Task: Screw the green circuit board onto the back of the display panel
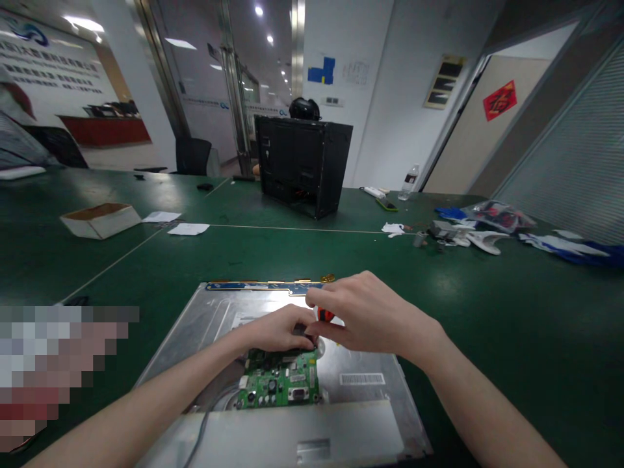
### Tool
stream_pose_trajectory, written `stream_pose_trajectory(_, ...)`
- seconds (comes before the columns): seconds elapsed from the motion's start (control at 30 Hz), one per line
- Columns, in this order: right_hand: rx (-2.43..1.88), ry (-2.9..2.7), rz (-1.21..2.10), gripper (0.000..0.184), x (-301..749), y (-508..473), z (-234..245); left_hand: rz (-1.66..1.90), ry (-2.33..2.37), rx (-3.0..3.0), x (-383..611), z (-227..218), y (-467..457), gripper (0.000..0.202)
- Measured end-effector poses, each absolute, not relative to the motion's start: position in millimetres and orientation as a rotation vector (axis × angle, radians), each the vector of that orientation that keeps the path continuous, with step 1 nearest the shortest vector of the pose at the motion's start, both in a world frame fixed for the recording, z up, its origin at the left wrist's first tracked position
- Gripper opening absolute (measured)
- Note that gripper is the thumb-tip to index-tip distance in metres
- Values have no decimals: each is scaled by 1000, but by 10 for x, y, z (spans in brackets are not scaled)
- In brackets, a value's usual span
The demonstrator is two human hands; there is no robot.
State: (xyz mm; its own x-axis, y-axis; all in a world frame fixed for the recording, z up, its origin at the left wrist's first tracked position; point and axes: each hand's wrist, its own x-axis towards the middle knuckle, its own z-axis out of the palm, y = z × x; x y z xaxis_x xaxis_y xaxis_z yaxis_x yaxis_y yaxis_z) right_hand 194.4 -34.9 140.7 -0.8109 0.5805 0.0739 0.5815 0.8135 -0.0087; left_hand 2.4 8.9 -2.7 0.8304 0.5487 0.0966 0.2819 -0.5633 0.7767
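Observation:
A large silver metal display panel [361,403] lies flat on the table in front of me, with a blue circuit strip [258,286] along its far edge. Mounted on it is a green circuit board [280,380]. My right hand [365,315] is closed around the orange and black handle of a screwdriver [325,314], above the board's far right corner. Right beside it, at the board's far edge, my left hand [283,328] has its fingers closed together; what lies between them is hidden. The screwdriver's tip is also hidden.
A black computer case [302,162] stands upright farther back. An open cardboard box [101,221] and white papers [188,229] sit at left. On the right are a plastic bottle [408,182], a phone [387,204] and a bagged pile [500,214]. A grey cable [199,432] crosses the panel.

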Motion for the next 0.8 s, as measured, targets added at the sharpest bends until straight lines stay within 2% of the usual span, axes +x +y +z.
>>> stream_pose_trajectory(0.23, -875, -2919, 26, 16, 1969, -376, 1420, 414, 616, 2146, 36, -45, 80, 13)
stream_pose_trajectory(0.63, -882, -2928, -5, 9, 1962, -371, 1422, 402, 627, 2210, 21, -62, 94, 10)
stream_pose_trajectory(0.8, -865, -2932, 33, 12, 1962, -380, 1417, 425, 645, 2187, 25, -65, 81, 16)
